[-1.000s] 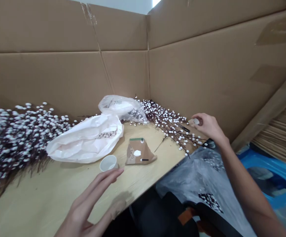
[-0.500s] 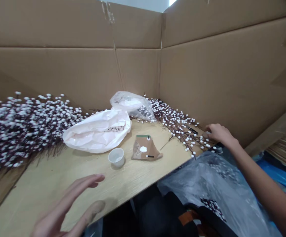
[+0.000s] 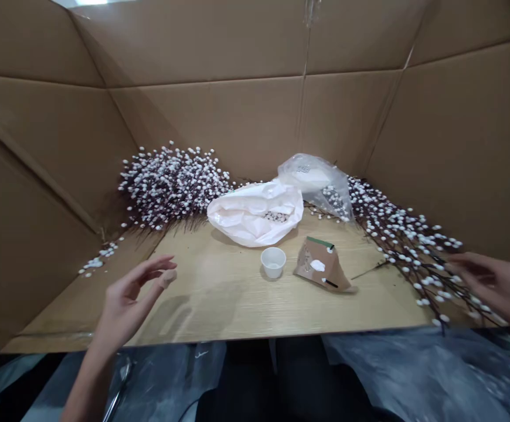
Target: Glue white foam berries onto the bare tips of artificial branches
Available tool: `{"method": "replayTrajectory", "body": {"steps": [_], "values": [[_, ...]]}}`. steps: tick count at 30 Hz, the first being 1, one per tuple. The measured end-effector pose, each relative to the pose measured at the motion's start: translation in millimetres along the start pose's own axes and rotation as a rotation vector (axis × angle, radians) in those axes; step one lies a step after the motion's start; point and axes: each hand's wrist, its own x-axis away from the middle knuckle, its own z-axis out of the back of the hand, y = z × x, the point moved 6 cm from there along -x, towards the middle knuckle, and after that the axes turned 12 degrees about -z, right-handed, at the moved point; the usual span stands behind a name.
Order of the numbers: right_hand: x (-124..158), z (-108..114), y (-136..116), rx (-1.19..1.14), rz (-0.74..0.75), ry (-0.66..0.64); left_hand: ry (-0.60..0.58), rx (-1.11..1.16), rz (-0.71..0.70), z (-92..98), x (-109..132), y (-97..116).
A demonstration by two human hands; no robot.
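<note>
My left hand hovers over the left part of the wooden table, fingers apart and slightly curled, holding nothing. My right hand is at the right edge, its fingers blurred and reaching among dark branches with white berries; I cannot tell whether it grips one. Between the hands stand a small white cup and a brown cardboard scrap with a white blob and a small dark stick on it.
A white plastic bag and a clear bag lie behind the cup. A large heap of berry branches fills the back left corner. Cardboard walls enclose the table. Grey plastic sheeting hangs below the front edge.
The view has swung left, so the table now sits centred. My left hand rose and moved out to the left. My right hand dropped lower into the branches on the right.
</note>
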Motion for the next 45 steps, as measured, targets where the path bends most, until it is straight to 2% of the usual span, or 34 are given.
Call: {"method": "replayTrajectory", "body": {"steps": [1, 5, 9, 12, 16, 19, 23, 29, 36, 38, 41, 45], "values": [[5.7, -7.1, -19.1, 0.003, 0.040, -0.098, -0.006, -0.013, 0.008, 2.0, 0.8, -5.4], [27.1, -12.5, -95.5, -0.106, 0.221, -0.110, -0.036, -0.110, 0.019, 5.1, 7.3, -21.8], [46.2, -20.5, -151.6, -0.161, 0.411, -0.134, -0.067, -0.186, 0.058, 4.7, 18.7, -41.2], [59.2, -27.1, -178.7, -0.242, 0.490, -0.156, -0.087, -0.213, 0.075, 5.9, 27.9, -61.9], [72.0, -41.9, -205.2, -0.342, 0.516, -0.209, -0.077, -0.314, 0.027, 12.1, 35.7, -88.3], [81.5, -60.2, -227.0, -0.370, 0.578, -0.278, -0.045, -0.401, -0.018, 17.3, 37.8, -101.0], [93.9, -92.8, -257.1, -0.387, 0.640, -0.359, -0.019, -0.454, -0.036, 21.6, 40.0, -107.9], [99.1, -137.1, -289.0, -0.478, 0.611, -0.331, -0.027, -0.525, 0.015, 30.9, 46.1, -115.4], [103.4, -156.1, -300.2, -0.598, 0.521, -0.357, -0.060, -0.649, 0.150, 64.8, 47.1, -150.8], [107.2, -163.7, -300.7, -0.657, 0.468, -0.401, -0.057, -0.673, 0.197, 77.6, 44.9, -163.3], [116.0, -179.1, -303.9, -0.709, 0.390, -0.541, -0.057, -0.709, 0.239, 93.6, 39.2, -179.9], [128.6, -182.7, -314.8, -0.845, 0.339, -0.707, -0.105, -0.725, 0.218, 100.5, 25.8, -199.5]]}}
